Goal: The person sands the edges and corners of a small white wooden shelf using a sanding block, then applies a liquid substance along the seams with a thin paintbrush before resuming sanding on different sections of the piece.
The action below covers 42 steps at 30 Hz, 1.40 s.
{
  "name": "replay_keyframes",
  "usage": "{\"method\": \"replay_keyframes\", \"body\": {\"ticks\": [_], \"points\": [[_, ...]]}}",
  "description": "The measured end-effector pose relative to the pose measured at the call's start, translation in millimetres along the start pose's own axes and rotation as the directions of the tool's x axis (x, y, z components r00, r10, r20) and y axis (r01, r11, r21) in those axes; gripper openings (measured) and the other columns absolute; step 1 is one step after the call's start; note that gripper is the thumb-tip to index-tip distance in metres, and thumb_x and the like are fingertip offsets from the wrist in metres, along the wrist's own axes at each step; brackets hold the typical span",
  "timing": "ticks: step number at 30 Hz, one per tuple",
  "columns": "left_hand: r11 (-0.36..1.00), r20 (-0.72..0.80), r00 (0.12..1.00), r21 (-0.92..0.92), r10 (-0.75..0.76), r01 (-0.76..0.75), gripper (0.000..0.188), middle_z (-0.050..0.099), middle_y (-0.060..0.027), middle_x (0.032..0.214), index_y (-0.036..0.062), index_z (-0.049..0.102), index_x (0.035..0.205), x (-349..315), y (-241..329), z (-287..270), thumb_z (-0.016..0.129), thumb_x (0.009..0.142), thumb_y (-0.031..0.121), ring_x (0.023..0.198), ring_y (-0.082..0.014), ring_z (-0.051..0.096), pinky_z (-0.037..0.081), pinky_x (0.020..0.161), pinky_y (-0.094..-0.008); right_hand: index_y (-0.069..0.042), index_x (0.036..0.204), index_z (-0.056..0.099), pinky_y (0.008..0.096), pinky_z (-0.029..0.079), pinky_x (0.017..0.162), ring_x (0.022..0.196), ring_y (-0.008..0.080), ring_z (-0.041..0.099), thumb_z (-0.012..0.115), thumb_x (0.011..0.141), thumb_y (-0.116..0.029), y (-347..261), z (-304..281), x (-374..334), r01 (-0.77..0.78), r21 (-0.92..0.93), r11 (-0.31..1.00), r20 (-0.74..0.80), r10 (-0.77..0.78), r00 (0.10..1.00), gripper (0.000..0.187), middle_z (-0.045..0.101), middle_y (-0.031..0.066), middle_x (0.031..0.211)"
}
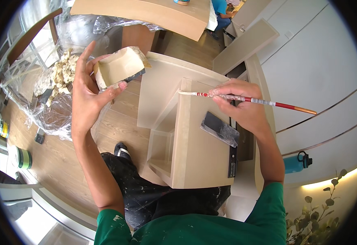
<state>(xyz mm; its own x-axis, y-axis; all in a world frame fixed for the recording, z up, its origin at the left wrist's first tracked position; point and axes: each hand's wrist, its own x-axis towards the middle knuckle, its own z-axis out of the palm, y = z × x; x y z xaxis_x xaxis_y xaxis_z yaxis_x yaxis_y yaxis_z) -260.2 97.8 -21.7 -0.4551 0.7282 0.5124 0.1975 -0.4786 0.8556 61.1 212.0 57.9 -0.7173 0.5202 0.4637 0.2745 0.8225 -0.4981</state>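
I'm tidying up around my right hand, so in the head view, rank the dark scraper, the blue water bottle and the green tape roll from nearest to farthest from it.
From the right hand, which holds a thin brush:
1. Dark scraper, just below the hand on the beige cabinet panel.
2. Blue water bottle, lower right on the floor.
3. Green tape roll, far left, across the person's body.

Small round can (pixel 1 128) seen at far left on wood floor, yellow and dark label wrapped round it. Tape roll (pixel 23 158) with green band lying just nearer, also at left edge. Clear plastic sheeting (pixel 52 110) spread on floor at left, crumpled, pale scraps heaped on it. Blue bottle (pixel 296 162) with dark cap lying at right by white cabinet; label not discernible. No signs or screens seen.
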Motion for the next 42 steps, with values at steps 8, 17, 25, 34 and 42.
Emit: {"method": "replay_keyframes", "body": {"ticks": [8,17,25,34,42], "points": [[0.999,0.014,1.000,-0.036,0.018,-0.017,0.103,0.060,-0.0211,0.132,-0.0002,0.030,0.159,1.2,-2.6,-0.1,0.085,0.072,-0.002,0.118,-0.0267,0.065,0.057,0.098,-0.0368,0.000,0.097,0.078,0.0249,0.047,0.060,0.067,0.0105,0.058,0.079,0.084,-0.001,13.6,5.4,6.3,-0.038,-0.012,0.999,-0.107,0.037,0.994,0.013,0.075,0.0065,0.084],[1.000,0.005,1.000,-0.016,0.017,-0.017,0.103,0.061,-0.0206,0.131,-0.0011,0.030,0.159,0.7,-1.0,-0.4,0.086,0.072,-0.003,0.118,-0.0266,0.064,0.056,0.097,-0.0361,0.001,0.096,0.078,0.0245,0.047,0.060,0.068,0.0104,0.060,0.080,0.083,0.000,12.0,4.9,5.7,0.004,-0.037,0.999,-0.079,-0.007,0.997,0.013,0.076,0.0081,0.087],[1.000,0.002,1.000,-0.003,0.029,-0.029,0.103,0.060,-0.0207,0.131,-0.0011,0.031,0.159,1.5,-3.7,-0.9,0.086,0.072,-0.003,0.116,-0.0263,0.065,0.058,0.092,-0.0344,0.001,0.095,0.077,0.0279,0.056,0.066,0.074,0.0192,0.072,0.079,0.081,0.003,6.5,12.4,1.8,0.127,-0.127,0.984,-0.105,-0.140,0.984,0.015,0.076,0.0129,0.090],[0.999,-0.005,1.000,0.011,0.031,-0.031,0.103,0.060,-0.0215,0.130,-0.0006,0.031,0.159,1.1,-2.8,0.6,0.086,0.072,-0.002,0.110,-0.0256,0.067,0.061,0.075,-0.0296,0.001,0.093,0.076,0.0300,0.056,0.065,0.073,0.0217,0.072,0.079,0.081,0.002,4.7,17.6,2.4,0.162,-0.185,0.969,-0.128,-0.187,0.974,0.013,0.076,0.0124,0.088],[1.000,0.005,1.000,0.006,0.009,-0.009,0.103,0.062,-0.0202,0.130,0.0020,0.032,0.160,-0.1,-2.6,-0.5,0.087,0.072,0.001,0.120,-0.0280,0.064,0.055,0.099,-0.0374,0.001,0.093,0.075,0.0290,0.055,0.064,0.071,0.0210,0.071,0.078,0.081,0.003,4.1,17.9,1.4,0.142,-0.183,0.973,-0.135,-0.167,0.977,0.013,0.076,0.0122,0.087]]}}
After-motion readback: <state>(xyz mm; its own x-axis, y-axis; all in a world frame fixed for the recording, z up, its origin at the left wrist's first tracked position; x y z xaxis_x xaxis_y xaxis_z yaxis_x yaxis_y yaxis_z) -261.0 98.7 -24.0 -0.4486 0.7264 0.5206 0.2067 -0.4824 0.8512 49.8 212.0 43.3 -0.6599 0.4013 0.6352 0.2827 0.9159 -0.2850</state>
